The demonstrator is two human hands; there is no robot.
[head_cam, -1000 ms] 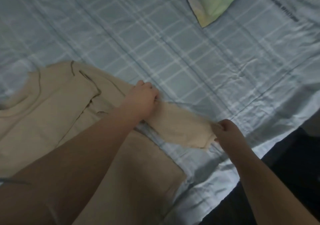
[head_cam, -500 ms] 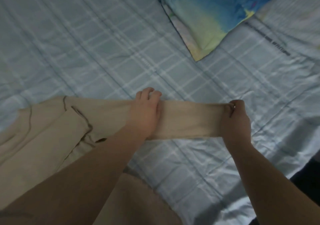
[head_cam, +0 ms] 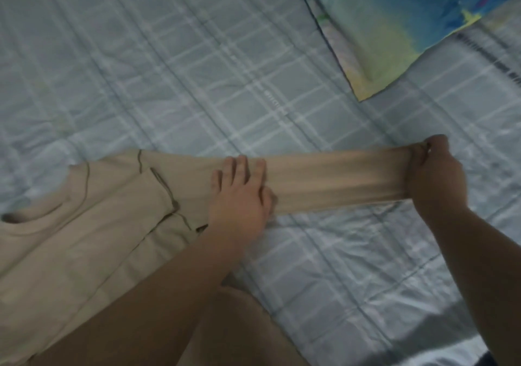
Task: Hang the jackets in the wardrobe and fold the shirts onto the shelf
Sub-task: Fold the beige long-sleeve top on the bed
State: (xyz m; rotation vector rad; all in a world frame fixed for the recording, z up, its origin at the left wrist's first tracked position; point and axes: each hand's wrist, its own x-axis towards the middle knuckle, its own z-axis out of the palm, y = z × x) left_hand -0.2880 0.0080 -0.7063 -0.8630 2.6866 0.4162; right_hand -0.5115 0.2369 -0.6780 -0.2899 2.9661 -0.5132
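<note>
Plaid bedsheet [head_cam: 197,64]: a person's left hand [head_cam: 239,199] presses flat on a beige shirt [head_cam: 93,224]; the right hand [head_cam: 434,174] pinches its outstretched sleeve [head_cam: 332,177].

Single head-worn wide-angle view, close, steeply down onto the bed [head_cam: 169,70].

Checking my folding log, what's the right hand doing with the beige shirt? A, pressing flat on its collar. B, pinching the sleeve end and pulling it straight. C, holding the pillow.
B: the right hand pinches the end of the sleeve of the shirt, stretched taut away from the left hand.
</note>
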